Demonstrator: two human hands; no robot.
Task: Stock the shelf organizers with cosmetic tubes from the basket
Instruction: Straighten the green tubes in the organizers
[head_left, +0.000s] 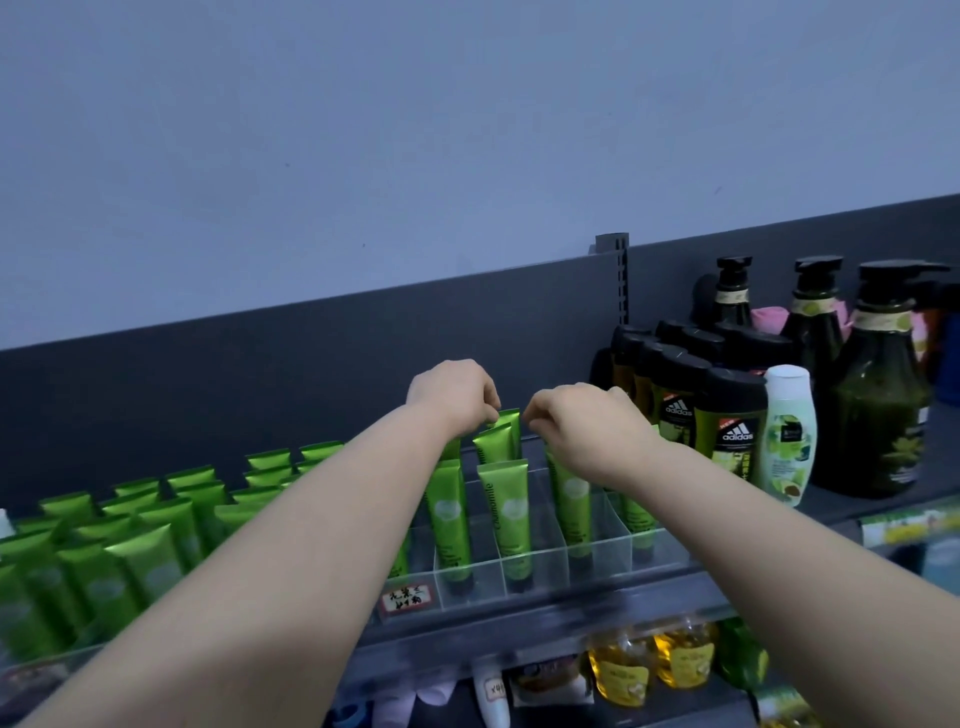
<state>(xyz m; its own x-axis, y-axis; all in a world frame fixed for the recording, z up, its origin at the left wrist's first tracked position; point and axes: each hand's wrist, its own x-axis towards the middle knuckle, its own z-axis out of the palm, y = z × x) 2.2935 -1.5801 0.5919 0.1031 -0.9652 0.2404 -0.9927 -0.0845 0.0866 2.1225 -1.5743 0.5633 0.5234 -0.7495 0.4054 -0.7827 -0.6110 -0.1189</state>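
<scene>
Your left hand (454, 397) pinches the crimped top of a green tube (506, 434) in the clear organizer's (602, 553) back row, right hand (576, 423) curled beside it, contents unclear; seat it crooked and neighbouring tubes (449, 512) may topple.

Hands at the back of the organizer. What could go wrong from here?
1. The left hand pinches the back tube only by its top edge; it could slip or land askew.
2. Both forearms pass low over the front tubes in the organizer; withdrawing may tip them.
3. The right hand is near the black bottles; a sideways move might knock one.
</scene>
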